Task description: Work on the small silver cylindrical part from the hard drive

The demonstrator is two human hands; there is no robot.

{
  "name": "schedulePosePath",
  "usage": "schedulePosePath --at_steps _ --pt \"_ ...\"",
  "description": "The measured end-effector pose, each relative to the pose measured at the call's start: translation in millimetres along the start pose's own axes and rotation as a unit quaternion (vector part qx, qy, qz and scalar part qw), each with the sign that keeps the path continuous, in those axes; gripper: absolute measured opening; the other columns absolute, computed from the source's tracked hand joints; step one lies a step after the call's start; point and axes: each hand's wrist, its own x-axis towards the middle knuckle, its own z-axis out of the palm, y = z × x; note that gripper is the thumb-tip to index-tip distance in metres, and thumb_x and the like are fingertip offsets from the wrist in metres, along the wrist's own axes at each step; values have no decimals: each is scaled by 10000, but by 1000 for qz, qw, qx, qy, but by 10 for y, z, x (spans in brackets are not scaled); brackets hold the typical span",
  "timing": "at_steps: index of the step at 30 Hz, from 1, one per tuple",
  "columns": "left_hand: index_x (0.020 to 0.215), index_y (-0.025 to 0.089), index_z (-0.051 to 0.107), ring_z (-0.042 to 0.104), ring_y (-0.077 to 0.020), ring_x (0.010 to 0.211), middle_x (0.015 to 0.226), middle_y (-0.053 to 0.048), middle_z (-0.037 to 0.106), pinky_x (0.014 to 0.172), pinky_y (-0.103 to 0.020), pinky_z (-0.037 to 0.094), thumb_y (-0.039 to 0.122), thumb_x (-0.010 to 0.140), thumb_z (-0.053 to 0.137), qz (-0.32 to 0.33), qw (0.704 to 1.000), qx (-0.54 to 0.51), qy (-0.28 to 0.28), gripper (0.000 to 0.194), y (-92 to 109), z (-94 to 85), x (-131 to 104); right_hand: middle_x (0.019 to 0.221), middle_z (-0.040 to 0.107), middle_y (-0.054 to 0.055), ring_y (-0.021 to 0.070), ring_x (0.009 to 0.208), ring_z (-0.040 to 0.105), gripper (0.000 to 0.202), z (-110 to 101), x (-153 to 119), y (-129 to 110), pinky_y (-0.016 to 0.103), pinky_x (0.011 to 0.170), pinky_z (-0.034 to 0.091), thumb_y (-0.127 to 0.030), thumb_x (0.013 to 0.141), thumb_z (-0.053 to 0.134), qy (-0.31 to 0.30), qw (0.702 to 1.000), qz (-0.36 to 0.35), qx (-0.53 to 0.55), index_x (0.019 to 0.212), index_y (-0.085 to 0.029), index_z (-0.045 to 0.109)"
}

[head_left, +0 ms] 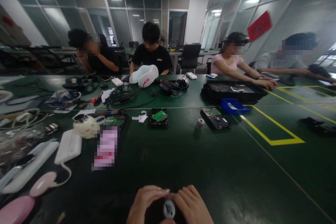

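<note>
At the bottom middle, my left hand [143,201] and my right hand [193,203] come together just above the green table. Between them is a small round grey part [169,209] with a dark centre, its end facing me. The fingers of both hands curl in around it, and a fingertip shows just below it. Its far side is hidden. Farther off stands a small metal cylinder [200,122]. Beyond my hands lie two black drive-like units, one with a loose green circuit board [159,116] on it and another [216,118] to the right.
Clutter fills the left: a white power strip [68,146], a pink rounded device [17,210], a cream round pot [86,126] and a pink slip [106,147]. A blue tray [233,106] and black case [233,91] stand back right. Several people sit across the table.
</note>
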Motion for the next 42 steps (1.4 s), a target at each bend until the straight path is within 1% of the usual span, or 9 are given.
schedulePosePath --at_steps 4,8,12,18,23,31,36,39,42 --pt "1302 263 477 649 -315 1065 1190 -105 670 886 -426 562 324 620 887 -48 997 2 -67 798 -66 16 -40 819 691 29 178 684 609 406 -291 93 -49 318 677 401 -490 999 321 -2 998 -28 50 1153 -203 565" --pt "1317 306 441 674 -286 996 1091 -39 724 869 -402 557 152 559 895 -85 988 14 -127 897 -63 34 -12 818 666 35 175 707 613 257 -442 176 -65 307 658 428 -259 919 524 6 995 -81 53 1161 -202 589" --pt "1243 279 512 677 -261 962 1076 -27 729 826 -371 567 50 571 831 -78 987 31 -134 779 13 30 49 918 661 47 196 802 615 230 -467 182 -80 321 691 468 -232 832 644 -1 996 -36 79 1061 -249 653" --pt "1024 210 684 681 -268 892 988 -71 729 752 -362 567 211 623 862 -7 985 77 -153 439 145 2 91 924 656 39 213 863 604 38 -477 154 -128 342 734 480 -254 841 679 -14 992 25 122 870 -268 699" --pt "1054 211 671 694 -270 880 973 -77 747 741 -349 551 394 686 838 28 986 83 -144 444 187 3 100 876 667 28 208 838 604 140 -527 178 -106 350 747 450 -330 931 569 -14 994 -10 105 854 -255 659" --pt "1060 189 656 688 -243 873 965 -84 746 743 -325 529 405 863 670 85 981 105 -138 293 172 -26 136 745 696 -16 159 742 632 226 -528 202 -132 305 776 411 -345 1000 459 34 995 -83 50 860 -236 598" --pt "1105 189 639 671 -250 905 982 -84 735 755 -333 532 407 880 648 74 980 107 -150 313 102 -25 97 800 709 -4 161 773 640 220 -507 209 -146 315 798 426 -357 998 459 35 994 -72 77 887 -226 597" --pt "1130 191 638 665 -260 908 980 -88 728 766 -353 540 379 866 658 63 983 101 -142 325 74 -19 74 900 717 25 191 823 646 174 -471 188 -135 344 788 459 -400 923 581 35 994 -52 84 942 -234 627" --pt "1091 205 665 661 -261 899 985 -94 713 754 -359 555 320 820 700 34 986 104 -122 297 92 -20 76 977 704 43 229 891 643 127 -450 155 -143 366 761 490 -349 825 706 26 995 9 93 913 -261 678"
